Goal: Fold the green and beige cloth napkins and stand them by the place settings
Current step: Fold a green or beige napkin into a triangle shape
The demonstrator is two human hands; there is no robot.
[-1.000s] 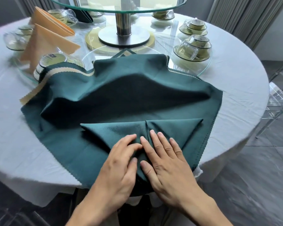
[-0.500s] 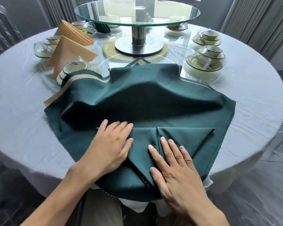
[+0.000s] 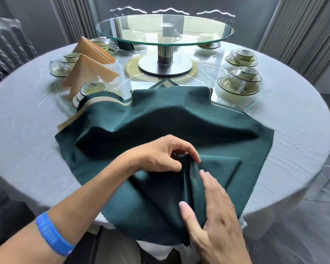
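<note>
Head view: green napkin lies spread on the round bench, near edge hanging over the rim. Left hand pinches a raised fold at its middle, fingers curled round the cloth. Right hand rests flat on the fold beside it, fingers straight. Two folded beige napkins stand far left by cup settings. Blue wristband on left wrist.

matt green cloth napkin, glossy glass turntable on brushed metal stand.
</note>
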